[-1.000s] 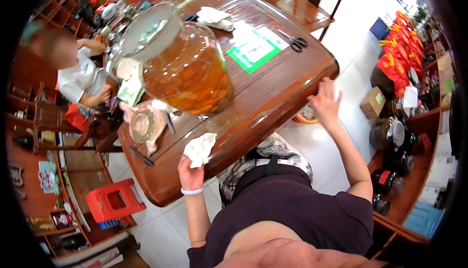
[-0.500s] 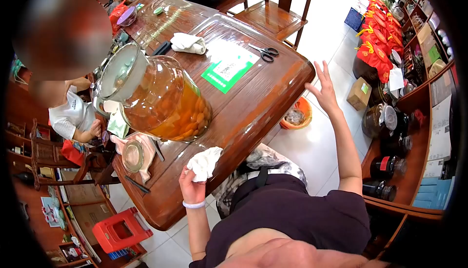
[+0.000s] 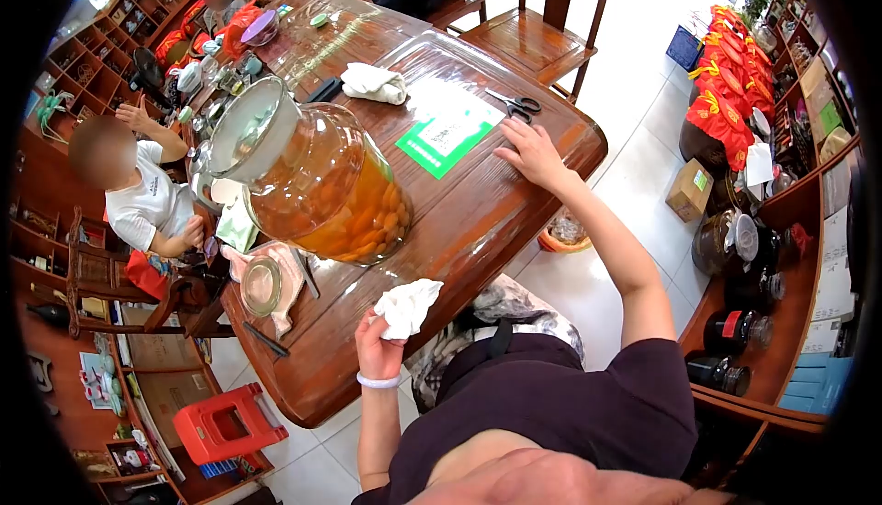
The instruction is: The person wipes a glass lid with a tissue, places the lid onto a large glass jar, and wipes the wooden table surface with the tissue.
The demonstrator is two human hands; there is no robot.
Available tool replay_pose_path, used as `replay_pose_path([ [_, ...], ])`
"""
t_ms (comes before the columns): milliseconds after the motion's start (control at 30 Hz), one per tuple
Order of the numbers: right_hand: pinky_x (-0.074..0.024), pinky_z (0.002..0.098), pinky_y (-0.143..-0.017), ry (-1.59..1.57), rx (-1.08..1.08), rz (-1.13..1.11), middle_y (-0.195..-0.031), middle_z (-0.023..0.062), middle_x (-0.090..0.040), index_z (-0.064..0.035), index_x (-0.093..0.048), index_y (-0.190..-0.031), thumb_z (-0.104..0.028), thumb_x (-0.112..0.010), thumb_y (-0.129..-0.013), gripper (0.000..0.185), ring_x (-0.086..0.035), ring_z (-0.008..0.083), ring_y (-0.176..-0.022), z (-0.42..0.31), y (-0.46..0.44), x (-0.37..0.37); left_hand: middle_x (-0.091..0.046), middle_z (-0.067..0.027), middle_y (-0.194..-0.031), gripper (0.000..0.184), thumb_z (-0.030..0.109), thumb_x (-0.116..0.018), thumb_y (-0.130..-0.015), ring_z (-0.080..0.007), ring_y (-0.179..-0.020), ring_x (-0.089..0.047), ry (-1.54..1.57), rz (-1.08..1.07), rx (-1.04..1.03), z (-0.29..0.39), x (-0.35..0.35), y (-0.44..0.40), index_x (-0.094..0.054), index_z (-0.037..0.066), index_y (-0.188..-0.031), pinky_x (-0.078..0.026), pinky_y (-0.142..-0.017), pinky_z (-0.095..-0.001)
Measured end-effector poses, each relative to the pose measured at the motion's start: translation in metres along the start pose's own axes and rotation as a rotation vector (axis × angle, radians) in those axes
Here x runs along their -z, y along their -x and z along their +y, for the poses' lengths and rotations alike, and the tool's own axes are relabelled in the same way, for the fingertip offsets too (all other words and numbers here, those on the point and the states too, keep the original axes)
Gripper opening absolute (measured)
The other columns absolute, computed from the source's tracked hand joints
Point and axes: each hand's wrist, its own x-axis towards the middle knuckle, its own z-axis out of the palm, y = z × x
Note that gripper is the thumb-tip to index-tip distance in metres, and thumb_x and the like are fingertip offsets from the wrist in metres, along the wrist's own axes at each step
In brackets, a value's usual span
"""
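My left hand (image 3: 378, 349) is closed on a crumpled white tissue (image 3: 407, 308) by the table's near edge. My right hand (image 3: 533, 153) is open over the table (image 3: 459, 229), fingers spread, just below the black scissors (image 3: 516, 104) and right of a green-and-white card (image 3: 448, 136); whether it touches the table I cannot tell. A large glass jar (image 3: 322, 183) holds orange liquid with orange pieces at its bottom. Left of my left hand, a round glass lid (image 3: 262, 285) lies on a pink cloth (image 3: 290, 286). A folded white cloth (image 3: 374, 83) lies behind the card.
A person in a white shirt (image 3: 152, 194) sits at the left; others sit farther back. A red stool (image 3: 230, 424) stands at lower left. An orange bin (image 3: 564, 232) is below the table's right edge. Shelves with dark jars (image 3: 738, 331) line the right, near a cardboard box (image 3: 689, 190).
My right hand has moved from beyond the table's right edge to over the table by the scissors. My left hand still holds the tissue. The person at the left has raised a hand.
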Motion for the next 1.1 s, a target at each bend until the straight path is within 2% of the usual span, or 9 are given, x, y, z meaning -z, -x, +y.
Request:
replay_pose_path([
  [133,-0.0249,0.0498,-0.096,0.347,-0.055,-0.088,-0.126,0.0076,-0.045,-0.0079,-0.048,-0.118,-0.029,-0.05,-0.085,0.039,-0.037,0.0221,-0.12,0.014,0.007,0.001,-0.06,-0.0109,-0.098,0.022,0.001,-0.051,-0.078,-0.0213,-0.088,-0.06,0.003,-0.003,-0.027,0.002,0.002,0.001,-0.051,-0.001,-0.1,-0.052,-0.072,-0.0318],
  [200,-0.0348,0.0434,-0.09,0.333,-0.045,0.008,-0.111,0.0088,-0.056,-0.0074,-0.054,-0.109,-0.026,-0.052,-0.085,0.031,-0.048,0.0224,-0.109,0.013,0.029,0.024,-0.06,-0.0107,-0.098,0.022,0.001,-0.051,-0.078,-0.0213,-0.089,-0.06,0.016,0.011,-0.036,0.002,0.006,0.003,-0.051,-0.001,-0.1,-0.052,-0.072,-0.032],
  [333,-0.0467,0.0263,-0.067,-0.294,-0.588,0.265,-0.074,0.0097,-0.063,-0.0057,-0.064,-0.091,-0.015,-0.06,-0.077,0.018,-0.061,0.0232,-0.076,0.014,0.085,0.068,-0.06,-0.0096,-0.094,0.021,0.002,-0.05,-0.079,-0.0203,-0.084,-0.06,0.026,0.05,0.02,0.001,0.002,-0.004,-0.05,0.0,-0.101,-0.052,-0.068,-0.0313],
  [433,-0.0447,0.0278,-0.077,0.236,-1.042,-0.219,-0.097,0.0113,-0.063,-0.0054,-0.06,-0.104,-0.011,-0.062,-0.074,0.03,-0.059,0.0235,-0.093,-0.005,0.092,0.111,-0.059,-0.0109,-0.098,0.024,0.003,-0.049,-0.081,-0.0205,-0.085,-0.06,-0.018,0.026,0.036,0.0,-0.002,-0.01,-0.049,-0.002,-0.105,-0.052,-0.068,-0.0307],
  [500,-0.04,0.0305,-0.087,0.618,-0.411,-0.094,-0.119,0.0134,-0.052,-0.0038,-0.054,-0.113,-0.014,-0.06,-0.077,0.037,-0.048,0.0273,-0.111,-0.005,0.114,0.108,-0.06,-0.0113,-0.096,0.023,0.003,-0.048,-0.082,-0.0188,-0.081,-0.061,-0.06,-0.02,0.002,0.0,-0.006,-0.013,-0.049,-0.002,-0.104,-0.052,-0.063,-0.0287],
  [533,-0.04,0.0305,-0.087,0.617,-0.405,-0.095,-0.119,0.0134,-0.052,-0.0038,-0.054,-0.113,-0.014,-0.06,-0.077,0.037,-0.048,0.0273,-0.111,-0.005,0.108,0.106,-0.06,-0.0113,-0.096,0.023,0.003,-0.048,-0.082,-0.0188,-0.081,-0.061,-0.056,-0.016,-0.002,0.0,-0.009,-0.014,-0.049,-0.002,-0.104,-0.052,-0.063,-0.0287],
  [600,-0.0317,0.0347,-0.096,-0.202,-0.206,0.073,-0.13,0.0135,-0.041,-0.0033,-0.05,-0.117,-0.016,-0.057,-0.08,0.04,-0.035,0.0305,-0.122,-0.015,0.079,0.092,-0.06,-0.0088,-0.086,0.017,0.004,-0.049,-0.082,-0.0153,-0.07,-0.06,-0.132,-0.062,-0.024,0.0,-0.02,-0.014,-0.049,0.0,-0.098,-0.049,-0.052,-0.0255],
  [867,-0.0263,0.048,-0.099,0.269,0.131,-0.229,-0.133,0.0099,-0.036,-0.0064,-0.04,-0.124,-0.033,-0.04,-0.09,0.043,-0.031,0.0235,-0.125,-0.031,-0.068,-0.053,-0.059,-0.008,-0.084,0.013,0.0,-0.051,-0.079,-0.0162,-0.068,-0.059,-0.124,0.042,-0.067,-0.004,-0.021,0.004,-0.052,0.001,-0.092,-0.049,-0.052,-0.0288],
  [1100,-0.0335,0.0438,-0.094,0.327,0.243,-0.212,-0.12,0.0102,-0.048,-0.0029,-0.048,-0.11,-0.036,-0.04,-0.088,0.04,-0.043,0.0211,-0.114,-0.009,-0.038,-0.03,-0.061,-0.0082,-0.086,0.013,0.001,-0.052,-0.079,-0.0164,-0.071,-0.06,-0.07,0.083,-0.032,-0.007,0.009,0.011,-0.052,0.002,-0.092,-0.05,-0.056,-0.028],
])
